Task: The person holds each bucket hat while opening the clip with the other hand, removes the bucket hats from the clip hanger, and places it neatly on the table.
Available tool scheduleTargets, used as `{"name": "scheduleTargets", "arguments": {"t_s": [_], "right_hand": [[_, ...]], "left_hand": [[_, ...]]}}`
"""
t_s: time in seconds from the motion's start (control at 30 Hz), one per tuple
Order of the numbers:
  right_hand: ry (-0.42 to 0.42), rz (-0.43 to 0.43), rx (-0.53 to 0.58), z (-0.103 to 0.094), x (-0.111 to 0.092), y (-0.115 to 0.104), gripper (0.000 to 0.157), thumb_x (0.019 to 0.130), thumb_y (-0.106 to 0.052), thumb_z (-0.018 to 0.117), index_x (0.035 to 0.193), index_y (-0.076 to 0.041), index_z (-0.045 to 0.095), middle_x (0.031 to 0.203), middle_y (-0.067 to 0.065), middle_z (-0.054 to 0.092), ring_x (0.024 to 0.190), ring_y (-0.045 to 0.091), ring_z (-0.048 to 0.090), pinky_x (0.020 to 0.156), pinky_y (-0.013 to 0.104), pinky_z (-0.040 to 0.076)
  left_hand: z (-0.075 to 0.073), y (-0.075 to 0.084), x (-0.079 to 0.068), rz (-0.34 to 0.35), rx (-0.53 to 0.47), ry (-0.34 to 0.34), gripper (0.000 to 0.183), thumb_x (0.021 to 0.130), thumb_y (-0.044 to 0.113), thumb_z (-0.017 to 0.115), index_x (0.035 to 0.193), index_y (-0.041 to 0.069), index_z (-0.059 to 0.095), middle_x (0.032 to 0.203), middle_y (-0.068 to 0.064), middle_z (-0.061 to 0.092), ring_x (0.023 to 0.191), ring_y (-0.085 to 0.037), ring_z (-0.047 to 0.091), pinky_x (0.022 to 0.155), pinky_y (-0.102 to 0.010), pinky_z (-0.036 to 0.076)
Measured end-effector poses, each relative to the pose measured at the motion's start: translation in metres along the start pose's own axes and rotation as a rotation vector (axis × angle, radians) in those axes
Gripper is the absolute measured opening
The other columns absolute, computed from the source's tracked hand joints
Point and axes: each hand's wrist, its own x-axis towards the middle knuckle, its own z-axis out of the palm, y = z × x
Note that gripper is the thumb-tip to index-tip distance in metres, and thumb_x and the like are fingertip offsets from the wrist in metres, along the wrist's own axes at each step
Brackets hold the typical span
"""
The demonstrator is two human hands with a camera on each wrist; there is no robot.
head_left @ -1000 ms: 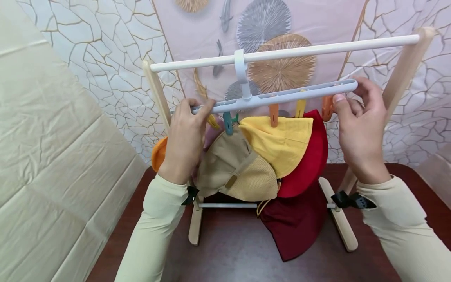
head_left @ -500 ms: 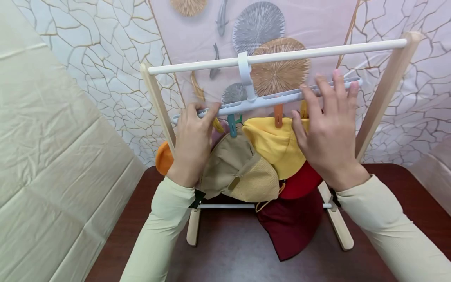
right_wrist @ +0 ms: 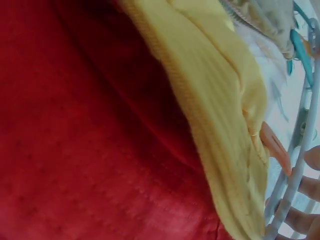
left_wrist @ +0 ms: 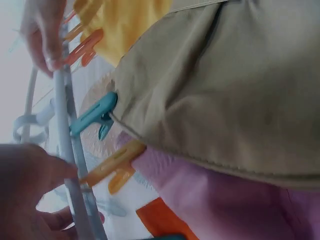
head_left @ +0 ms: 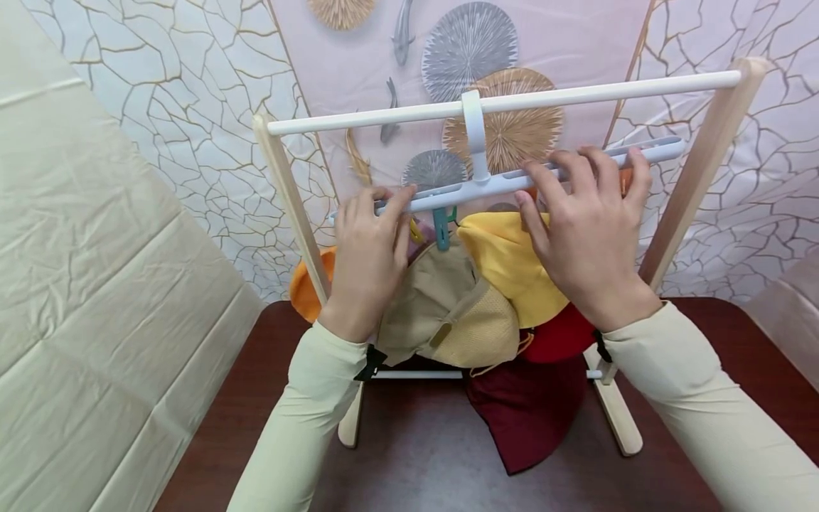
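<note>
A pale blue clip hanger (head_left: 461, 193) hangs by its hook from the white rod of a small wooden rack. Near its left end, my left hand (head_left: 367, 259) grips the bar between thumb and fingers. My right hand (head_left: 585, 238) holds the bar right of the hook, fingers bent over it, thumb below. A teal clip (left_wrist: 95, 115) bears a tan cap (head_left: 441, 302); beside it a yellow clip (left_wrist: 112, 162) pinches a pink-purple hat (left_wrist: 200, 192). A yellow hat (head_left: 495, 259) hangs under an orange clip (right_wrist: 275, 147), before a red hat (head_left: 557, 338).
The rack's white top rod (head_left: 371, 119) rests on wooden side posts (head_left: 704, 171). A maroon hat (head_left: 531, 416) hangs low over the dark table (head_left: 416, 455); an orange hat (head_left: 307, 291) shows behind the left post. Patterned cloth (head_left: 192, 128) backs the rack.
My right hand has left the hanger's right end and taken the bar nearer its hook. The hanger has slid rightward along the rod, with my left hand moving along.
</note>
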Motion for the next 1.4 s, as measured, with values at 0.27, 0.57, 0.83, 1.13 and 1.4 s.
{"name": "scheduleTargets", "arguments": {"t_s": [0.27,0.57,0.83,1.13,1.4], "right_hand": [[0.009,0.045,0.053,0.001,-0.005,0.014,0.030,0.106,-0.027,0.061,0.128,-0.008,0.068,0.128,0.023,0.064,0.129,0.047,0.050,0.123,0.064,0.011],[-0.018,0.083,0.087,0.001,-0.011,0.030,0.032,0.105,-0.025,0.063,0.130,-0.005,0.068,0.131,0.023,0.062,0.133,0.048,0.049,0.125,0.065,0.013],[-0.042,0.123,0.144,-0.002,-0.008,0.040,0.033,0.104,-0.015,0.063,0.133,0.002,0.066,0.139,0.029,0.061,0.147,0.047,0.043,0.129,0.055,0.016],[-0.131,0.170,0.191,-0.009,-0.009,0.036,0.050,0.099,-0.012,0.070,0.143,0.009,0.055,0.160,0.037,0.035,0.159,0.050,0.015,0.130,0.056,0.003],[0.071,0.114,0.330,-0.027,-0.020,0.004,0.046,0.096,-0.019,0.068,0.129,0.013,0.061,0.148,0.039,0.042,0.151,0.052,0.027,0.128,0.057,0.011]], "left_hand": [[-0.013,-0.016,-0.003,-0.126,-0.113,0.160,0.044,0.097,0.031,0.075,0.133,0.007,0.069,0.135,-0.017,0.060,0.124,-0.039,0.053,0.112,-0.054,0.037],[-0.021,-0.034,-0.012,-0.362,-0.711,-0.007,0.051,0.100,0.018,0.074,0.145,0.003,0.055,0.125,-0.016,0.072,0.115,-0.024,0.070,0.102,-0.033,0.053],[-0.023,-0.026,-0.017,-0.361,-0.842,-0.065,0.026,0.101,0.017,0.074,0.120,0.000,0.073,0.112,-0.013,0.075,0.100,-0.025,0.077,0.084,-0.028,0.059],[-0.015,-0.009,-0.032,-0.367,-0.803,-0.058,0.024,0.101,0.022,0.075,0.116,0.004,0.075,0.107,-0.010,0.077,0.096,-0.024,0.078,0.080,-0.030,0.060],[-0.009,0.005,-0.043,-0.367,-0.810,-0.025,0.019,0.100,0.021,0.076,0.110,0.006,0.075,0.101,-0.007,0.076,0.094,-0.021,0.077,0.083,-0.036,0.063]]}}
